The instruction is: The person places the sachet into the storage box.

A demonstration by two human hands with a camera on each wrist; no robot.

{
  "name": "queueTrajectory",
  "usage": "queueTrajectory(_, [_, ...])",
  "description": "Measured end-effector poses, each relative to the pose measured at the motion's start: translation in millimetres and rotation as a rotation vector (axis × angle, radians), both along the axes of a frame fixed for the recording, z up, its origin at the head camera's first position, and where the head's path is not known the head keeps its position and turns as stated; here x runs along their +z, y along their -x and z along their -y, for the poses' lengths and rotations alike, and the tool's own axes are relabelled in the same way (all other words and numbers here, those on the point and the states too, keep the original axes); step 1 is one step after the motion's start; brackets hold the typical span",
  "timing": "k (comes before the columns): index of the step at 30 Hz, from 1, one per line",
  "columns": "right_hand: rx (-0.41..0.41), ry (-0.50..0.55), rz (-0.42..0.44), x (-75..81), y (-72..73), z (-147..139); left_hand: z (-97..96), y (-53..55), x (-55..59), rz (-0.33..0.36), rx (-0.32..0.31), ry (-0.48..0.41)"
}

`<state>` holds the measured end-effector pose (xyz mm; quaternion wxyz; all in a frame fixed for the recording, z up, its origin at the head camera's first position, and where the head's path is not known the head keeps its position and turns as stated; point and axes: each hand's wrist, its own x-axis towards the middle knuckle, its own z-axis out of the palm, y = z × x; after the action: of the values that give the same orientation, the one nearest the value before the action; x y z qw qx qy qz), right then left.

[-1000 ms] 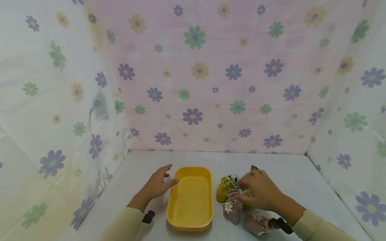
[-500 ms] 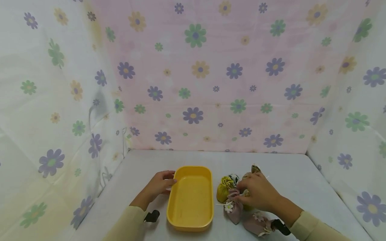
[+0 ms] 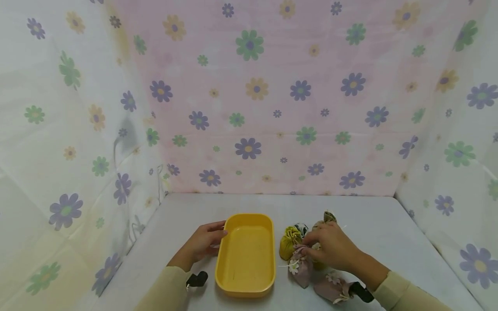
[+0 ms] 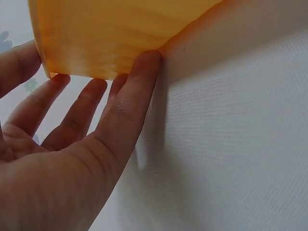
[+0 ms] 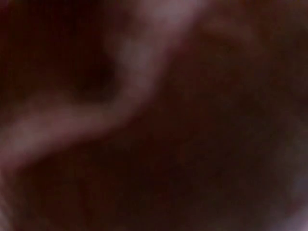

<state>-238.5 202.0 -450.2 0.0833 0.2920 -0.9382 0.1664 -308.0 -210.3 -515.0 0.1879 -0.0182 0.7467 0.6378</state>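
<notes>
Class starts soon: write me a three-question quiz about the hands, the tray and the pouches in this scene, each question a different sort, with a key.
1. Which hand touches the yellow tray?
2. Fill the gap: the pink pouch that the right hand pinches bears a white ______.
3. True or false: the pink pouch lies inside the yellow tray.

Key:
1. The left hand.
2. Flower.
3. False.
</notes>
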Motion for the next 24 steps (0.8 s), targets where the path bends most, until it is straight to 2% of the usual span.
queueTrajectory(14, [0.051,0.038,-0.009,7.8,-3.6,1.3,3.0,-5.0,-7.3,0.047,0.054,-0.083])
queueTrajectory(24, [0.063,0.073,-0.001,16.7,-3.5,4.5,7.2,-4.1,-13.3,0.038,0.040,-0.130])
